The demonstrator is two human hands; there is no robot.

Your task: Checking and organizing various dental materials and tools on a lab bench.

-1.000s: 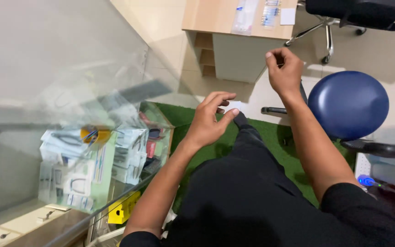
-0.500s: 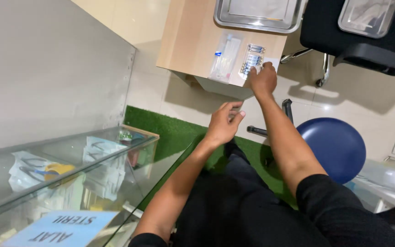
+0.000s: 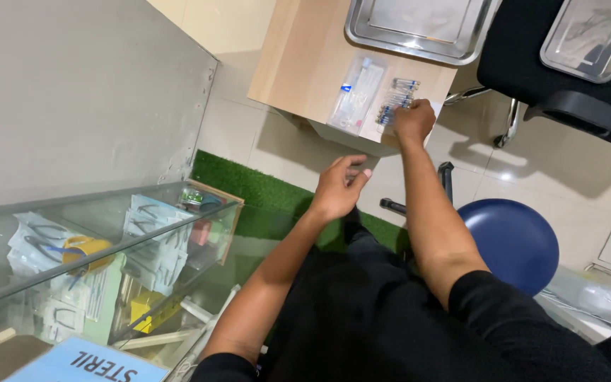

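My right hand (image 3: 414, 120) reaches out to the edge of a light wooden table (image 3: 298, 64) and rests with its fingers curled on a row of small clear vials with blue caps (image 3: 396, 101). Whether it grips one is hidden by the knuckles. Beside the vials lies a clear sealed pouch (image 3: 357, 95). My left hand (image 3: 339, 188) hovers lower, over the tiled floor, fingers loosely bent and holding nothing that I can see.
Two steel trays (image 3: 419, 25) (image 3: 592, 35) sit at the back, one on a black chair (image 3: 532, 56). A blue round stool (image 3: 514, 240) stands at my right. A glass cabinet (image 3: 100, 262) with packed instruments is at my left, beside green turf (image 3: 249, 191).
My right hand has moved forward from mid-air down onto the vials on the table. My left hand has stayed below it. The view has tilted up toward the table.
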